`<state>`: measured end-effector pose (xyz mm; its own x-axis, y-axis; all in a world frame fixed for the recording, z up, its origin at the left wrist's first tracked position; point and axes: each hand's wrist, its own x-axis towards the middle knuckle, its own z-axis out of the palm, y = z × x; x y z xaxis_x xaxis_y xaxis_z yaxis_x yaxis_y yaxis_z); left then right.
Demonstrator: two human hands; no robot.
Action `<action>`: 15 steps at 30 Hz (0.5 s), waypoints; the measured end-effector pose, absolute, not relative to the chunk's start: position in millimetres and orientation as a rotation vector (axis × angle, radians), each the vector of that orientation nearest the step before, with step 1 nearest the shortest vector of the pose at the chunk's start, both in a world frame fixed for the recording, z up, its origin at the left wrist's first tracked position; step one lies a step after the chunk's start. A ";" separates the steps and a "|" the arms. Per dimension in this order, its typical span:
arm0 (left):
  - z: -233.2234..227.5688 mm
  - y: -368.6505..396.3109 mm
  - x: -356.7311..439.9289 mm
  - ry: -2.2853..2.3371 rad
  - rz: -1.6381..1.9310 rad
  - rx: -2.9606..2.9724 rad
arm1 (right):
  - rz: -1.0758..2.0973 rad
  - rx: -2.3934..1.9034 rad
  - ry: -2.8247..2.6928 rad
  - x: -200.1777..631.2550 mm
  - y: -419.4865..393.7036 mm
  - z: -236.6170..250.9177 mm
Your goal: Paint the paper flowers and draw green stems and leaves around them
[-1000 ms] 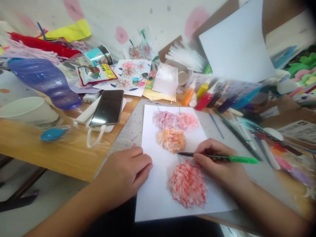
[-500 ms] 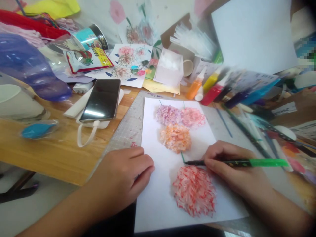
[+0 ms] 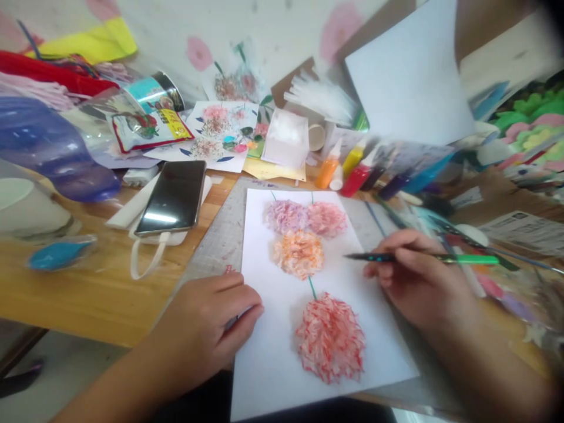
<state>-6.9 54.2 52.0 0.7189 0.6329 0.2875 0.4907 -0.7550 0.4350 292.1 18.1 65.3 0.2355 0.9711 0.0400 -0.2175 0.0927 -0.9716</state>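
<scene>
Head view: the wooden table (image 3: pixel 88 299) is topped by a grey cutting mat (image 3: pixel 222 235), on which a white sheet of paper (image 3: pixel 268 346) is laid lengthwise from far to near. By the sheet's left edge the left hand (image 3: pixel 220 317) is rested, its fingers folded under; whether anything is enclosed by them cannot be told. At the right edge the right hand (image 3: pixel 420 285) is held, with a black brush marker (image 3: pixel 379 257) pinched between thumb and fingers. Far of the left hand, a smartphone (image 3: pixel 174 197) is set down. On the sheet four ruffled flower heads are arranged: a red-and-white one (image 3: pixel 331 338) nearest, an orange-and-white one (image 3: pixel 299 254) beyond it, and a purple one (image 3: pixel 286 215) and a pink one (image 3: pixel 326 219) side by side at the far end. Smallest, a green line (image 3: pixel 312 288) is seen bridging the gap between the orange and red heads. The marker's tip, just now drawn away from that line, is pointed left over bare paper, apart from every flower; the stroke is therefore judged complete.
</scene>
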 end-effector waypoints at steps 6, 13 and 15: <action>54.4 32.7 -15.8 0.646 0.670 2.756 | 0.751 -1.102 -0.815 305.4 -1.7 71.8; 48.1 16.0 -16.7 0.521 0.574 2.922 | 0.776 -1.153 -0.727 303.8 -17.8 51.6; 45.9 13.9 -15.8 0.513 0.634 2.931 | 0.799 -1.171 -0.731 303.8 -15.5 52.9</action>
<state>-15.8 13.9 45.9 0.8565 0.3450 0.3838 0.3036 -0.9383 0.1658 303.8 -15.5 52.9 0.5277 0.8455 0.0815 -0.1559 0.1908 -0.9692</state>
